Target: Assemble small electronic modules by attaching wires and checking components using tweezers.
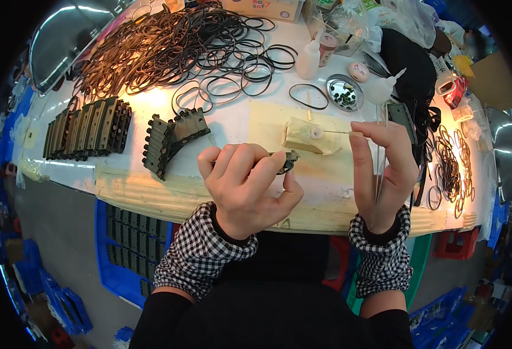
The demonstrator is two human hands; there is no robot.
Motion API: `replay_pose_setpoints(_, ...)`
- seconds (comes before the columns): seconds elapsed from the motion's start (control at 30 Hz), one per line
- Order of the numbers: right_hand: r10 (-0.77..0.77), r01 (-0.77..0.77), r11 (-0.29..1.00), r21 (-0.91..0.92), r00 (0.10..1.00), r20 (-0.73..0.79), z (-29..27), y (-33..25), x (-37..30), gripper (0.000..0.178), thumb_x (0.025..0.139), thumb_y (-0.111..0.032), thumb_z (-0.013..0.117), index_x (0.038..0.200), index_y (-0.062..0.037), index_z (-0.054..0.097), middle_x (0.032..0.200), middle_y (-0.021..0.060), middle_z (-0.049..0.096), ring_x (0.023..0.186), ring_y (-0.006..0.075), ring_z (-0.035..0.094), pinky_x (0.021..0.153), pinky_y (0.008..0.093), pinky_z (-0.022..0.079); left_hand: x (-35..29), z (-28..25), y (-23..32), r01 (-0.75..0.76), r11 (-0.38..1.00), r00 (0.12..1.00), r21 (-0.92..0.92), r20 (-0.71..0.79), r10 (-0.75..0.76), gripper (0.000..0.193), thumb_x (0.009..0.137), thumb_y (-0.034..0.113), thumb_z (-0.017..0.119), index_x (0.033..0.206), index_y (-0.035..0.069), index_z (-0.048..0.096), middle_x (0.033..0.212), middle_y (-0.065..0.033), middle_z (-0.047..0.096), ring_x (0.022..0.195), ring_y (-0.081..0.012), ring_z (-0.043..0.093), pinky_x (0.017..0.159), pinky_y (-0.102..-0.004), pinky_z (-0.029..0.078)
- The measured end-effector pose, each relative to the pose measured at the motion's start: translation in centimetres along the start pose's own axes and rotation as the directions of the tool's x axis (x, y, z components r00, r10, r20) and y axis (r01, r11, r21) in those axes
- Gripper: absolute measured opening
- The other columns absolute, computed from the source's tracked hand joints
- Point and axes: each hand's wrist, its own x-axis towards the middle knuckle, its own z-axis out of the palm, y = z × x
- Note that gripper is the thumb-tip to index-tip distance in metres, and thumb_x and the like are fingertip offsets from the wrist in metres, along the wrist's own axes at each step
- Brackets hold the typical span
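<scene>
Left hand [247,183], frame centre: fingers closed around small dark track link [288,161]. Right hand [384,174], centre right: fingertips pinching thin metal pin [336,132].

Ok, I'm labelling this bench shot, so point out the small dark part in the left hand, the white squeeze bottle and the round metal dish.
small dark part [289,161], head view, its end showing past the fingers.
white squeeze bottle [308,60], head view, its body.
round metal dish [331,85], head view, its left rim.
</scene>
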Motion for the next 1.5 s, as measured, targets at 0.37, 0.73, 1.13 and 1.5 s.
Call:
replay_pose_setpoints(0.37, 0.395, -0.579, 0.579, 0.574, 0.815, 0.424, 1.2, -2.0, -1.3, 0.008, 0.097, -0.005, 0.052, 0.098, 0.0026, 0.054, 0.088, 0.0071, 0.062, 0.084, 0.0117, 0.064, 0.076, 0.0241, 0.053, -0.2, 0.1, 0.1, -0.012, 0.999, 1.000, -0.043, -0.019, 0.011, 0.030, 0.053, 0.015, 0.071, 0.083, 0.011, 0.065, 0.074, -0.0015, 0.056, 0.064, -0.0183, 0.050, 0.074, -0.0328, 0.032)
replay_pose_setpoints(0.73, 0.396, -0.564, 0.609, 0.558, 0.826, 0.402, 1.3, -2.1, -1.4, 0.007, 0.096, -0.004, 0.052, 0.097, 0.0024, 0.054, 0.087, 0.0069, 0.062, 0.083, 0.0123, 0.065, 0.075, 0.0239, 0.053, -0.2, 0.1, 0.1, -0.006, 0.999, 1.000, -0.050, -0.016, 0.005, 0.031, 0.053, 0.014, 0.070, 0.083, 0.011, 0.065, 0.074, -0.0011, 0.056, 0.064, -0.0182, 0.050, 0.074, -0.0328, 0.032)
replay_pose_setpoints(1.13, 0.068, -0.067, 0.998, -0.022, 0.997, 0.026, 2.2, 1.0, -0.6, 0.011, 0.079, 0.001, 0.069, 0.087, -0.0032, 0.062, 0.078, 0.0097, 0.060, 0.066, 0.0239, 0.057, 0.059, 0.0299, 0.045, -0.2, 0.0, 0.1, -0.012, 0.999, 1.000, -0.053, -0.014, 0.012, 0.030, 0.052, 0.014, 0.070, 0.081, 0.011, 0.065, 0.073, -0.0009, 0.057, 0.064, -0.0179, 0.050, 0.074, -0.0329, 0.032)
replay_pose_setpoints(1.5, 0.244, -0.302, 0.855, 0.422, 0.952, 0.188, 1.0, -1.4, -1.4, 0.005, 0.091, -0.002, 0.059, 0.094, 0.0003, 0.058, 0.082, 0.0065, 0.059, 0.072, 0.0120, 0.058, 0.065, 0.0246, 0.045, -0.1, -0.1, 0.2, 0.002, 0.999, 1.000, -0.046, -0.028, -0.004, 0.030, 0.053, 0.017, 0.072, 0.082, 0.011, 0.065, 0.072, -0.0006, 0.057, 0.063, -0.0175, 0.049, 0.073, -0.0324, 0.031)
